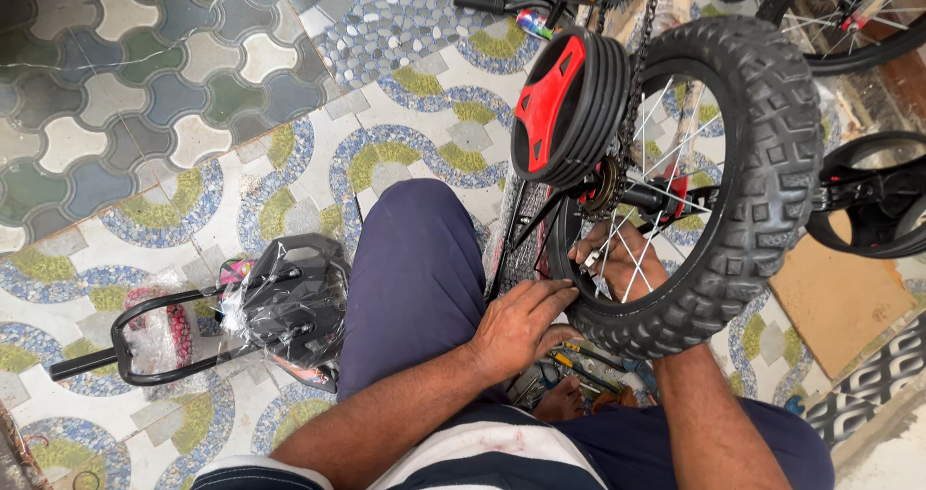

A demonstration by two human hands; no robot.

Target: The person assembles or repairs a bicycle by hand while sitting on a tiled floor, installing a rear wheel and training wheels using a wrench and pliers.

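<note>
A small bicycle's rear wheel with a knobby black tyre (772, 152) stands upside up in front of me, between my knees. My left hand (521, 324) rests on the near side of the tyre and rim, fingers curled over it. My right hand (617, 258) reaches in behind the spokes (666, 133) near the rim; its fingers are partly hidden, and I cannot tell whether it holds a tool. A black-and-red training wheel (564, 104) sits on the axle beside the chain (641, 56).
A plastic-wrapped black saddle and a black bar (280, 307) lie on the patterned tile floor at my left. Several tools (579, 365) lie on the floor under the tyre. A second training wheel (873, 196) and cardboard (834, 292) lie at right; another bicycle wheel (849, 17) is top right.
</note>
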